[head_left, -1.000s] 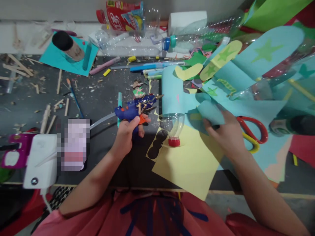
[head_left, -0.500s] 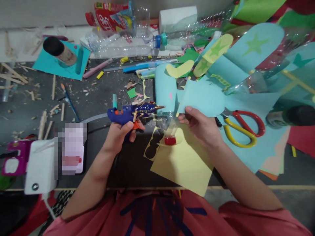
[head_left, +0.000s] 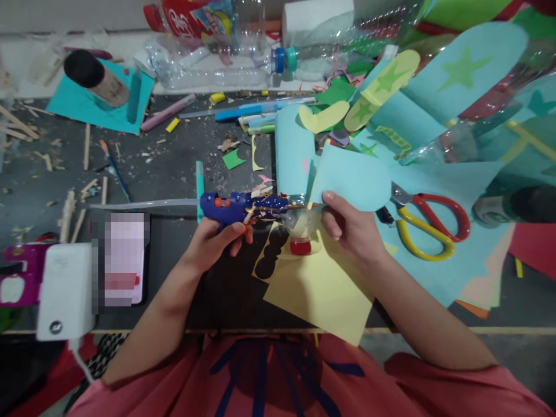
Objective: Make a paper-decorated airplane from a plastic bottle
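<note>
My left hand (head_left: 223, 236) is closed round a blue hot glue gun (head_left: 238, 208), with fingers at its orange trigger. A long clear glue stick (head_left: 147, 205) sticks out of its back. The nozzle points right and meets the lower left edge of a light blue paper piece (head_left: 351, 176) with a rounded right end. My right hand (head_left: 347, 226) pinches that piece between thumb and fingers. Behind the nozzle lies a clear plastic bottle with a red cap (head_left: 300, 246), its body wrapped in light blue paper (head_left: 295, 150). Whether the nozzle touches the paper I cannot tell.
Scissors with red and yellow handles (head_left: 428, 231) lie right of my right hand. Yellow paper (head_left: 321, 289) lies under the bottle cap. A phone (head_left: 125, 255) and a white power bank (head_left: 65, 292) are at left. Plastic bottles (head_left: 212, 63) line the back; scraps and sticks litter the table.
The glue gun has moved right, and its nozzle now reaches the edge of the light blue paper piece. My right hand keeps its pinch on the paper. The view has shifted slightly.
</note>
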Available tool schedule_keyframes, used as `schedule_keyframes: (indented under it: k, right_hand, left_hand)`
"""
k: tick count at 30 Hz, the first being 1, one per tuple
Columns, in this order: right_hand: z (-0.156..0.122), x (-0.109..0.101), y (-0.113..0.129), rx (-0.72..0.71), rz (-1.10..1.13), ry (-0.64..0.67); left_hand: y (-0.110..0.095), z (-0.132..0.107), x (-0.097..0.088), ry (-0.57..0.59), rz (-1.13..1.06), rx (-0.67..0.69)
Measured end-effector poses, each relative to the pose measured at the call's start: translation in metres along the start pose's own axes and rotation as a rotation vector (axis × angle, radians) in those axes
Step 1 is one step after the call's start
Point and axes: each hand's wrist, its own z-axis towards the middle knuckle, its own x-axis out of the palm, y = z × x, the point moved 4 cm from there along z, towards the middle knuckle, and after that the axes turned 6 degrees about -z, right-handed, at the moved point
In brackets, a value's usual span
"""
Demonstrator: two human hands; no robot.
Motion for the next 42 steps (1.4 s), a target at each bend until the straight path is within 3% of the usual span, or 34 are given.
schedule_keyframes:
  k: [8,32,42]
  right_hand:
    - [0.0002,-0.0033,-0.0010,0.013,0.010,-0.007]
    - [-0.0027,-0.0005,0.0024,-0.052,-0.100,0.069]
    - [-0.0032,-0.0026,0.0012,-0.093,-0.146,0.102]
  left_hand:
    - [0.0040,0.0001,0.0010,0.049,-0.075,0.029]
    - [0.0072,-0.0024,-0.0033,-0.036,0.006,-0.036]
    - [0.0078,-0.0011,-0.0030,-0.005,-0.017,0.001]
